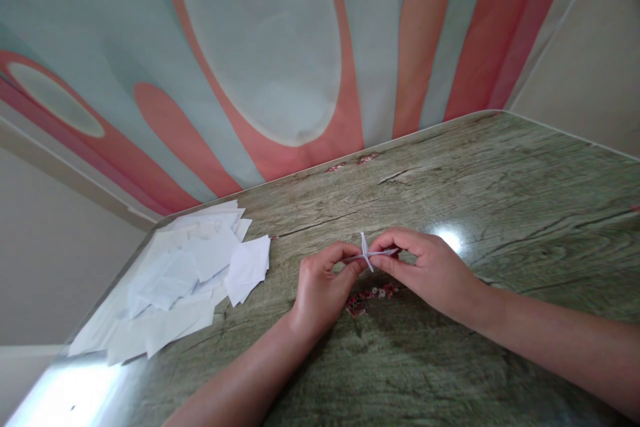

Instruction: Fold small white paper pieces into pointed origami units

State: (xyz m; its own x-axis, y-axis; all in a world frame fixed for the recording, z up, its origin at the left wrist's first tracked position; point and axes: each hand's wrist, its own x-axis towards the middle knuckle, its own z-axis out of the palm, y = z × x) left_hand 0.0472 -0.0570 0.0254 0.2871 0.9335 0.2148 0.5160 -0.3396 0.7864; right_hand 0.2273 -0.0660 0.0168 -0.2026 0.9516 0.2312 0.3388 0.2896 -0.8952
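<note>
Both hands pinched a small folded paper piece (369, 253): left hand (320, 287) and right hand (430, 270) each clamped an end; loose paper sheets (190, 273) lay left of the grip on the worktop (500, 180).

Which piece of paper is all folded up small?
The folded paper pinched between the left hand and right hand. The paper squares piled at the table's left corner lie flat.

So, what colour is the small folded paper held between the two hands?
White, perhaps faintly lilac; the folded paper shows best in the head view.
</note>
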